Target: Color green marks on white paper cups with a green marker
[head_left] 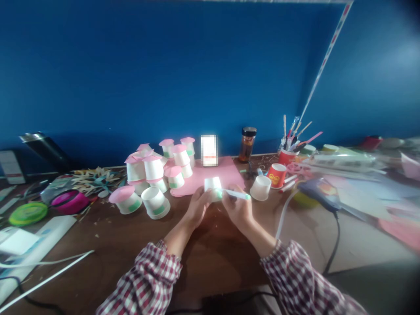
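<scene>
Upside down in front of me is a white paper cup (212,182), with a patch of green on its side. My left hand (199,203) is closed around the cup's left side. In my right hand (239,210) is a white marker (234,193) with a green end, its other end pointing at the cup's green patch. To the right of my hands stands a plain white paper cup (260,188). On the left, several white cups with pink paper tops (153,168) are grouped and partly stacked, some with green patches. A bare white cup (154,202) sits before them.
Pink paper sheets (226,168) lie behind my hands, near a bright blurred-out screen (209,150). A dark-lidded jar (248,144), a red cup (277,175) and a cup of brushes and pens (288,155) stand right. A glue gun (320,192) with a cord lies nearer.
</scene>
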The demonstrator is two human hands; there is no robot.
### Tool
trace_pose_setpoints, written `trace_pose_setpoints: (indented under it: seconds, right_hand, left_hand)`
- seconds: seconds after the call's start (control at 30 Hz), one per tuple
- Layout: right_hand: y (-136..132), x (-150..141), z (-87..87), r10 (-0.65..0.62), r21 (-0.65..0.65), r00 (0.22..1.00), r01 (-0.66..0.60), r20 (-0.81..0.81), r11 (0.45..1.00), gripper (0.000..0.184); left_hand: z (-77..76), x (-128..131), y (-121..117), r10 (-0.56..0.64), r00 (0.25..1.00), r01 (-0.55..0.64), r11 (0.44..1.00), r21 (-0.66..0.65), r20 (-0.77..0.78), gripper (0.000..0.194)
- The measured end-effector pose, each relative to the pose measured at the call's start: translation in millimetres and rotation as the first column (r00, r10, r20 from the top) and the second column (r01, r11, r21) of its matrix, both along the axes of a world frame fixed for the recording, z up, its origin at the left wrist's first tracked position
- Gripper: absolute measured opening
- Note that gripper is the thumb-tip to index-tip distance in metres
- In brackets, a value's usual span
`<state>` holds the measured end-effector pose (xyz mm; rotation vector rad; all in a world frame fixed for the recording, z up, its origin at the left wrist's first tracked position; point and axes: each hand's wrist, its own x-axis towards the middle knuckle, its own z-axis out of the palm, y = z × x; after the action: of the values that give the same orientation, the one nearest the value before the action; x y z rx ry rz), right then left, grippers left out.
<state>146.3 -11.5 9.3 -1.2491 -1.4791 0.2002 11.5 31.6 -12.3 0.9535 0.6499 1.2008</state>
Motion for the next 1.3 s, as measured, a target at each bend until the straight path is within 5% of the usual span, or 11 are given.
trace_pose_setpoints:
  seconds: [1.3]
  right_hand:
    - [-0.4,-0.7,0.2,-0.024,0.005,1.0,0.024,-0.013,1.0,0.018]
  left_hand:
    - [1.9,0.0,-2.7,0.037,0.998,-0.039,0.998,-0.039,-0.056,0.03]
